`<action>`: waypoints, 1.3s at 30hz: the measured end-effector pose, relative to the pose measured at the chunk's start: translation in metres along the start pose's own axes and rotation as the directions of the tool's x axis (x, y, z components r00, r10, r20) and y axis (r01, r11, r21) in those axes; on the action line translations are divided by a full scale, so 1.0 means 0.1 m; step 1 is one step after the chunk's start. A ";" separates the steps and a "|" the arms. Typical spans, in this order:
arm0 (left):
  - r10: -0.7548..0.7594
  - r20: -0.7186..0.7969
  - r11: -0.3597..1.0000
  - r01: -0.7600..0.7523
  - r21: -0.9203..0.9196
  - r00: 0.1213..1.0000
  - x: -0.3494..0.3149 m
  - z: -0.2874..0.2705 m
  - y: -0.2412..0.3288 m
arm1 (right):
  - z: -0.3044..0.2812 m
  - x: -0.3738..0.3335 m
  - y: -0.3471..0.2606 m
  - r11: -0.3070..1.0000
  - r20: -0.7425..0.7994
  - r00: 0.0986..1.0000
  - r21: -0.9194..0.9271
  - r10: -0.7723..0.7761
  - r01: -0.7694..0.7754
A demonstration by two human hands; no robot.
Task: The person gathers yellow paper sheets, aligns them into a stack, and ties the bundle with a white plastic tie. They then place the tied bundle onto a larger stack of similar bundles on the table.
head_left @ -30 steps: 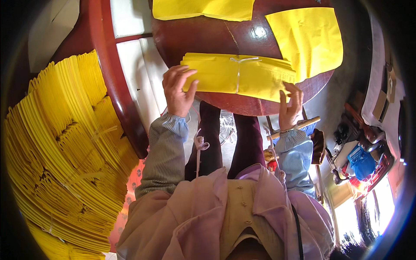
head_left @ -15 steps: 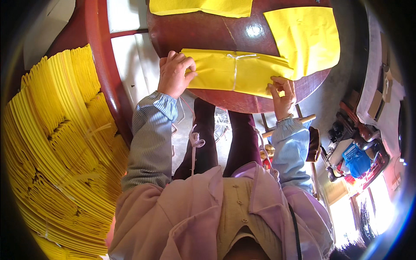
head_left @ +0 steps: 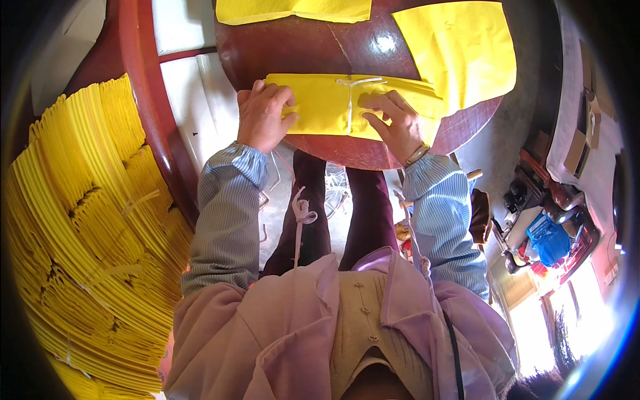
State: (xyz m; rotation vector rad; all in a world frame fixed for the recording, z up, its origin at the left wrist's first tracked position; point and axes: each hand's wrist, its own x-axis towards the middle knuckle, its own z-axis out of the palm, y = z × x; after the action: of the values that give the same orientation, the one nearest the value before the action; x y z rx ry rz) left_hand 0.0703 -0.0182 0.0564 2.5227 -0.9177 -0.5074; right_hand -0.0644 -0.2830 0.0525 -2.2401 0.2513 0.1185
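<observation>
A bundle of folded yellow sheets (head_left: 313,107) lies flat on a round dark-red table (head_left: 280,50), with a thin white string (head_left: 351,110) tied round its middle. Paper or cloth, I cannot tell. My left hand (head_left: 265,117) grips the bundle's left end, fingers curled over it. Over the right half, just beside the string, is my right hand (head_left: 398,125); its thumb and bent forefinger are apart, with nothing visible between them. A loose yellow sheet (head_left: 463,53) lies beyond the bundle's right end and partly touches it.
More yellow sheeting (head_left: 293,9) lies at the table's far edge. Large stacks of yellow folded sheets (head_left: 87,220) fill the left side, beside a curved red edge (head_left: 137,100). At right stand a blue bag (head_left: 548,239) among clutter and a pale-covered surface (head_left: 567,133).
My right hand has left the bundle's right end and moved left toward the string. My left hand keeps its hold on the left end. The whole view has shifted slightly.
</observation>
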 end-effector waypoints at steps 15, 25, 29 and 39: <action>-0.031 0.081 0.999 0.032 -0.018 0.996 0.20 0.33 0.28 | 0.09 0.20 0.04 0.986 0.126 0.978 -0.058 0.165 -0.159; -0.141 0.103 0.990 0.143 -0.011 0.985 0.24 0.30 0.40 | 0.08 0.21 -0.03 0.980 0.123 0.972 -0.056 0.198 -0.192; -0.230 0.121 0.971 0.236 -0.042 0.966 0.27 0.32 0.46 | 0.10 0.26 -0.03 0.974 0.133 0.967 -0.102 0.215 -0.202; -0.338 0.170 0.937 0.348 -0.028 0.925 0.29 0.40 0.57 | 0.14 0.29 -0.02 0.929 0.177 0.914 -0.141 0.364 -0.343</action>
State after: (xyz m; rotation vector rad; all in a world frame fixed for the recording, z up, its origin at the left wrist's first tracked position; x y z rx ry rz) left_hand 0.0432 -0.0876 0.0441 2.6282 -0.5000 -0.8459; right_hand -0.0353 -0.2751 0.0398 -2.2461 0.5516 0.5622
